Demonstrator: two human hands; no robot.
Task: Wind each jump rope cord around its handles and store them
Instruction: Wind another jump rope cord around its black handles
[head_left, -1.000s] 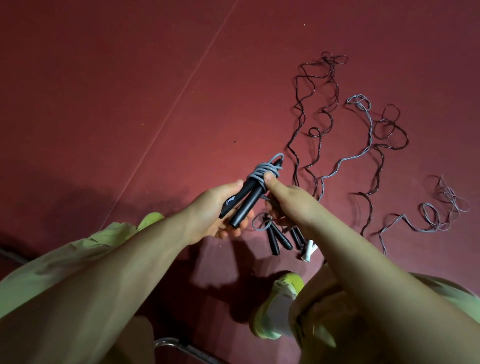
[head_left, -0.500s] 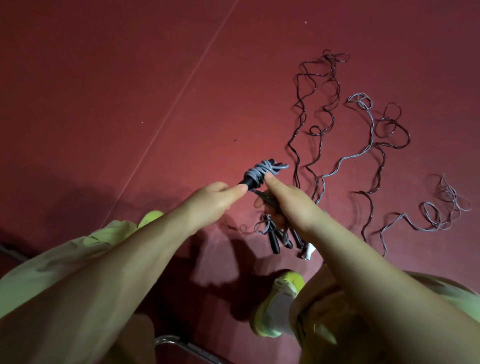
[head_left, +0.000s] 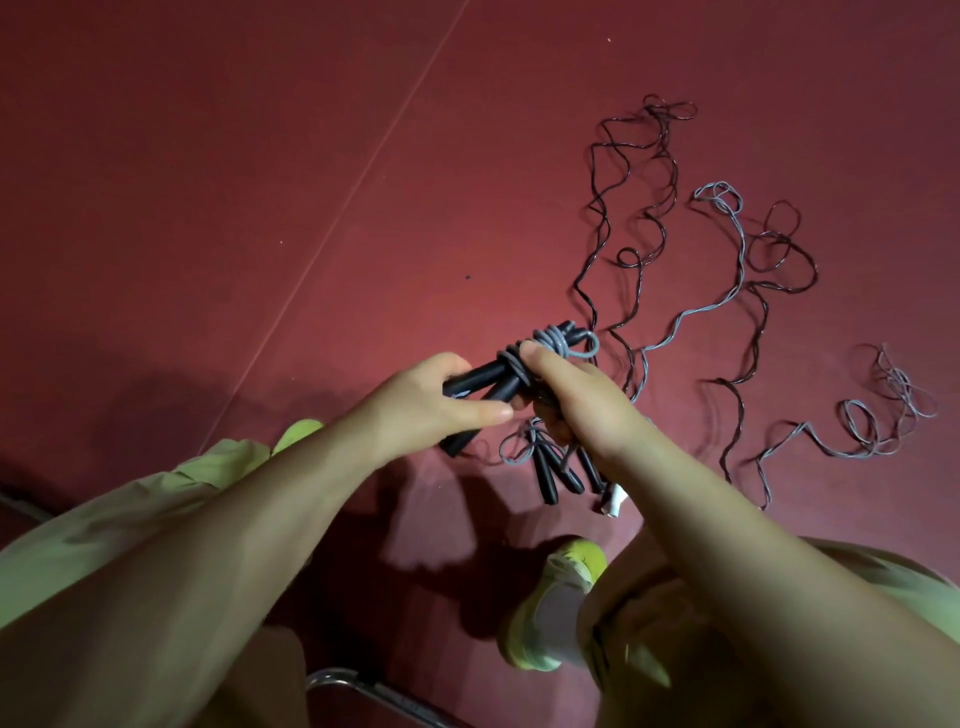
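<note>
Two black jump rope handles (head_left: 480, 382) lie side by side in my left hand (head_left: 426, 402), which grips their lower half. A grey cord (head_left: 558, 343) is wound in several turns round their upper end. My right hand (head_left: 576, 402) pinches the wound cord with thumb and fingers. Below my hands, several more black handles (head_left: 553, 473) and a white handle tip (head_left: 615, 501) lie on the red floor. Loose dark cords (head_left: 641, 218) and grey cords (head_left: 737, 249) trail away to the upper right.
The floor is a red mat (head_left: 260, 182) with a thin pale line running diagonally. My yellow-green shoes (head_left: 563, 597) stand below the handles. A loose grey coil (head_left: 878, 415) lies at the far right. A metal chair rail (head_left: 374, 696) shows at the bottom.
My left hand shifted its grip and now holds the handles lower, with both shafts showing again. The right hand kept the cord pinched as the bundle tilted.
</note>
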